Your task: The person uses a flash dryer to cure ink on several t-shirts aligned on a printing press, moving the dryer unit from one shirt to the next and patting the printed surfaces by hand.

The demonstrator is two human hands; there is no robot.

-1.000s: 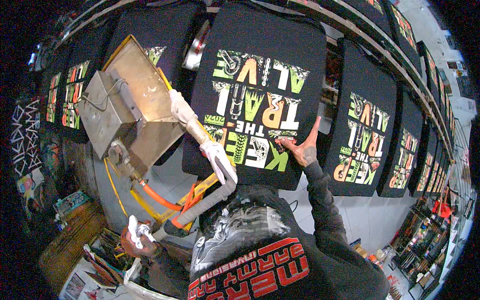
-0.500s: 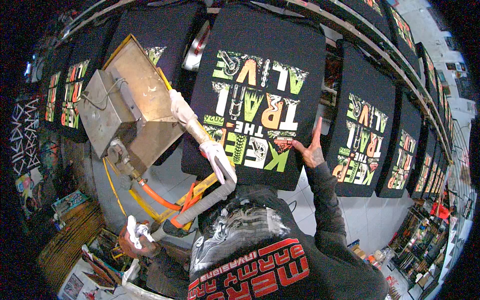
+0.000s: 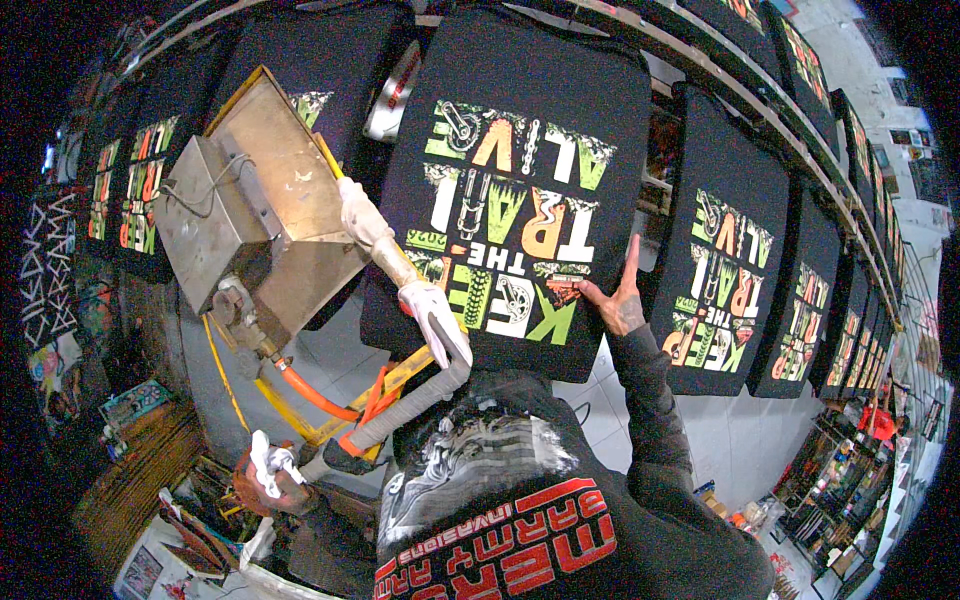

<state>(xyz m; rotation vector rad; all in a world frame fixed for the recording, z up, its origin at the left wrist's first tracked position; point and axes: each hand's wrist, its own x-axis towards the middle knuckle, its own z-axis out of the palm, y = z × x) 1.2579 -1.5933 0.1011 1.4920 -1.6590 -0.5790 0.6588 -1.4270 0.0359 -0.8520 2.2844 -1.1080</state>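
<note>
My right hand point(image 3: 624, 306) rests at the near right edge of a black printed shirt point(image 3: 520, 60) stretched flat on a board in the middle. Its thumb lies on the cloth beside the colourful lettering, and the index finger stretches up along the edge, apart from the thumb. At the lower left, my left hand point(image 3: 272, 488) is closed round a crumpled white cloth point(image 3: 270, 460). Between that hand and the shirt stands a metal box-shaped device point(image 3: 215, 235) on a yellow frame point(image 3: 300, 420), with a wrapped pipe handle point(image 3: 405, 410) and an orange hose point(image 3: 315, 388).
More black printed shirts lie on boards to the right point(image 3: 730, 150) and left point(image 3: 150, 190), along a curved rail point(image 3: 740, 90). A stack of brown sheets point(image 3: 150, 465) stands at the lower left. Cluttered shelves point(image 3: 840, 480) are at the lower right.
My left hand, with the white cloth, has shifted slightly left. My right hand stays at the shirt's edge, almost unmoved.
</note>
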